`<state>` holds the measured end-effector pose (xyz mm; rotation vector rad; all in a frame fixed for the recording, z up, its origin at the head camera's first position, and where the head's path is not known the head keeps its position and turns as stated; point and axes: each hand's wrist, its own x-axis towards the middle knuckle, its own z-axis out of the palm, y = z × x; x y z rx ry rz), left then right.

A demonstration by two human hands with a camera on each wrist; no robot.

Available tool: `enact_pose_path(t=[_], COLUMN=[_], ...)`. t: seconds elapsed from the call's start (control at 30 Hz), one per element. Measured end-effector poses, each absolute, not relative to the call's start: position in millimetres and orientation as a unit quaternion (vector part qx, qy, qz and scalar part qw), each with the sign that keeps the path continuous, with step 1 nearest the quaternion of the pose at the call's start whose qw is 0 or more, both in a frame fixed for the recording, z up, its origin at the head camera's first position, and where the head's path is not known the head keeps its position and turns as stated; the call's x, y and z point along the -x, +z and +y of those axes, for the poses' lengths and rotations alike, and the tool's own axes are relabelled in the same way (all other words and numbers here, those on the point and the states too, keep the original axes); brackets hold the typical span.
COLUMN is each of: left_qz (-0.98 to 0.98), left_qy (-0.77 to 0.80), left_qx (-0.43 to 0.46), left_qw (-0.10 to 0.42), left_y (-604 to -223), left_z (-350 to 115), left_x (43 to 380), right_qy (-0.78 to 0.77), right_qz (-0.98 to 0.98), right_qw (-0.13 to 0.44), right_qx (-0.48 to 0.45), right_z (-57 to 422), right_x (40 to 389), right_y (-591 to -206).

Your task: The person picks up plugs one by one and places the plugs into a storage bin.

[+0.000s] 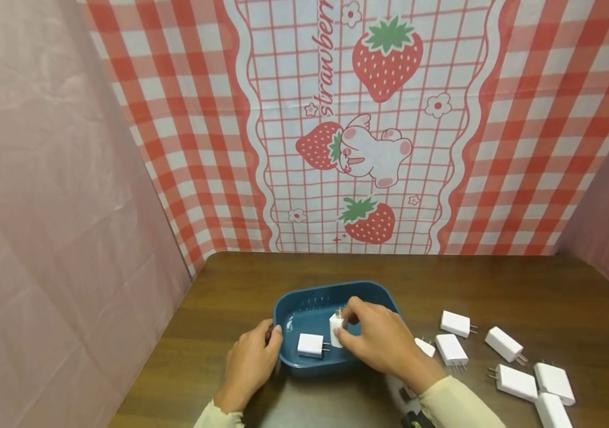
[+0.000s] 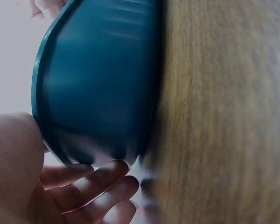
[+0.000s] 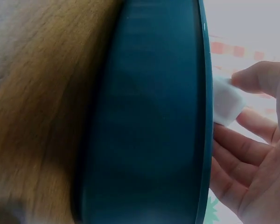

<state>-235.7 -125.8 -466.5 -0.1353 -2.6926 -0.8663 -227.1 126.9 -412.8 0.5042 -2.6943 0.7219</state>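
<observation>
A blue plastic tray (image 1: 304,361) with raised walls stands on the wooden table. My left hand (image 1: 253,358) grips its left end, thumb at the rim and fingers against the outer wall, as the left wrist view (image 2: 91,186) also has it. Over the inside of the tray, my right hand (image 1: 382,339) pinches a white charger plug (image 1: 336,330) between thumb and fingers, its prongs pointing up. In the right wrist view the same charger plug (image 3: 227,101) shows just past the rim. Another white charger plug (image 1: 311,345) lies on the tray floor, prongs to the right.
Several white charger plugs (image 1: 516,382) lie scattered on the table (image 1: 476,285) to the right, some partly behind the right forearm. A dark object (image 1: 417,419) sits by the right sleeve at the bottom edge. A red checked strawberry cloth (image 1: 358,119) hangs behind the table.
</observation>
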Motion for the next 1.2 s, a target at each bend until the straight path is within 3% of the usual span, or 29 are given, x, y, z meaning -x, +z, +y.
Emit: enact_pose_path(t=[0.43, 1.2], left_qz=[-0.941, -0.941], left_qy=[-0.299, -0.299], left_qx=[0.042, 0.049], left_qw=[0.151, 0.152], left_y=[-460.5, -467.0], left_z=[-125.1, -126.3], left_x=[240.0, 237.0], right_qy=[0.231, 0.19], right_qz=[-0.949, -0.949], right_qw=[0.14, 0.125], right_qx=[-0.162, -0.219], right_z=[117.5, 80.0], right_x=[246.3, 256.7], right_y=[-410.4, -419.8])
